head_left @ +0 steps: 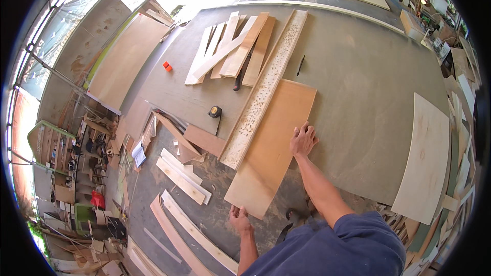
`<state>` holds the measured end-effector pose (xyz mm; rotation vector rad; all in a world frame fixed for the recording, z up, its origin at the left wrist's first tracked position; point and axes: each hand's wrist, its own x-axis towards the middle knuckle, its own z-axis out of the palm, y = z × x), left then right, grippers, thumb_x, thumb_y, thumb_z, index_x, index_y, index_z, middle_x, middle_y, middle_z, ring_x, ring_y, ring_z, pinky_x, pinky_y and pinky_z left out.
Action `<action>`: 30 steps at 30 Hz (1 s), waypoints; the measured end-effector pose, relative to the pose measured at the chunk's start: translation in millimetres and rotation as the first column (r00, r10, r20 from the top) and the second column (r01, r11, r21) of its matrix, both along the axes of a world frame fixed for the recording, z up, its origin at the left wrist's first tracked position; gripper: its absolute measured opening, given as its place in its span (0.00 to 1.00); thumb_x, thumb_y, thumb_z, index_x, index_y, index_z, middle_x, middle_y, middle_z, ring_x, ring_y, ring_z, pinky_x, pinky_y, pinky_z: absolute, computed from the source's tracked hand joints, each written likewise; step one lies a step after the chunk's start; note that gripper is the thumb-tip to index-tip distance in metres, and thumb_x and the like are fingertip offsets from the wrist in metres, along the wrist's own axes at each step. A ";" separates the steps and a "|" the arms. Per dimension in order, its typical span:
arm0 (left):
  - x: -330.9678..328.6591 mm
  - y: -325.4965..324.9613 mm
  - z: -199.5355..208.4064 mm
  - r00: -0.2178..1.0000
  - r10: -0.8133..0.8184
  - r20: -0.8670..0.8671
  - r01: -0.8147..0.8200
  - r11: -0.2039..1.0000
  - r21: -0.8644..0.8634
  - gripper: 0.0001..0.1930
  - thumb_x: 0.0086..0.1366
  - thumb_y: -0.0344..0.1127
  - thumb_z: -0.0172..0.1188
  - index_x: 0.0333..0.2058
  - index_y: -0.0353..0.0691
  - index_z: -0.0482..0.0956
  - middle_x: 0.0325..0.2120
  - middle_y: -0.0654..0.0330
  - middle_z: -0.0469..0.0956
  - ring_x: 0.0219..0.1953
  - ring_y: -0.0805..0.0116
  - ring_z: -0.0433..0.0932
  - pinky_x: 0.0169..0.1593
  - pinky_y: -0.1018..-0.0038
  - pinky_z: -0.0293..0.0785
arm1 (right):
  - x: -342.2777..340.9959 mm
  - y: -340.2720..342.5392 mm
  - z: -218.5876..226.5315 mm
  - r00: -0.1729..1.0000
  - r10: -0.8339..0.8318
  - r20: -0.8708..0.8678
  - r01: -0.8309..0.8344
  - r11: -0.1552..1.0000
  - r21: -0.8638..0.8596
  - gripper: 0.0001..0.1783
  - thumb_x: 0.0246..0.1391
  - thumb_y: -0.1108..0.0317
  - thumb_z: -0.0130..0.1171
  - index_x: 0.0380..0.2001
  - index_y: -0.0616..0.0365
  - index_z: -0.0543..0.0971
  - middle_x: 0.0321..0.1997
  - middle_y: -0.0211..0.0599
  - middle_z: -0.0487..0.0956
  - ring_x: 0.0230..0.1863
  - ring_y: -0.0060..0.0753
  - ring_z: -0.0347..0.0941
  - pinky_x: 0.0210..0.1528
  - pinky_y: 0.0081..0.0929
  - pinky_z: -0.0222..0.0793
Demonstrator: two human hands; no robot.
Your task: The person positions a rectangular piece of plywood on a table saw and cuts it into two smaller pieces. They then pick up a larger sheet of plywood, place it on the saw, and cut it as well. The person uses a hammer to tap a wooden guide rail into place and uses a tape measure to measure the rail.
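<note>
A light-brown plywood board (273, 148) lies slantwise on the worktable, its near end reaching past the table's front edge. My left hand (240, 220) is closed on the near left corner of this board, its fingertips at the edge. Farther up the right long edge rests my right hand (304, 140); its fingers are apart, bent down onto the tabletop, and the thumb side touches the board. Along the board's left side runs a long narrow wooden strip (266, 87) with raised edges and a speckled face, partly overlapping it.
Several loose planks (232, 46) are piled beyond the strip. A tape measure (215, 112), an orange block-like item (167, 66) and a thin black pen-like item (300, 65) lie on the worktable (368, 102). A pale panel (422, 158) is at right; wood strips (183, 176) lie below left.
</note>
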<state>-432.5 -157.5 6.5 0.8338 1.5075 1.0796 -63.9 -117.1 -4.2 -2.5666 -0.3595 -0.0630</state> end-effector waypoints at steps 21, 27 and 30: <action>91.9 58.3 15.2 0.987 -0.068 -0.148 0.046 0.987 -0.152 0.12 0.59 0.27 0.73 0.23 0.28 0.78 0.18 0.53 0.80 0.15 0.68 0.77 0.20 0.74 0.76 | 96.6 31.3 -1.2 0.998 -0.053 -0.019 0.053 0.999 0.011 0.29 0.70 0.54 0.48 0.67 0.59 0.68 0.56 0.39 0.68 0.62 0.41 0.65 0.62 0.55 0.53; 103.3 62.5 15.0 0.986 -0.087 -0.141 0.067 0.988 -0.140 0.12 0.59 0.27 0.73 0.22 0.29 0.78 0.18 0.53 0.80 0.15 0.68 0.77 0.20 0.75 0.75 | 108.9 34.5 1.1 0.998 -0.059 0.001 0.059 0.998 0.013 0.29 0.69 0.54 0.49 0.67 0.60 0.68 0.56 0.39 0.69 0.61 0.41 0.66 0.61 0.58 0.54; 110.9 66.3 12.9 0.989 -0.089 -0.114 0.072 0.986 -0.147 0.13 0.59 0.27 0.73 0.22 0.29 0.78 0.18 0.53 0.80 0.15 0.68 0.77 0.20 0.75 0.75 | 118.0 37.8 1.9 0.998 -0.067 0.007 0.067 0.998 0.017 0.29 0.69 0.54 0.49 0.67 0.60 0.68 0.56 0.39 0.69 0.61 0.42 0.66 0.60 0.59 0.55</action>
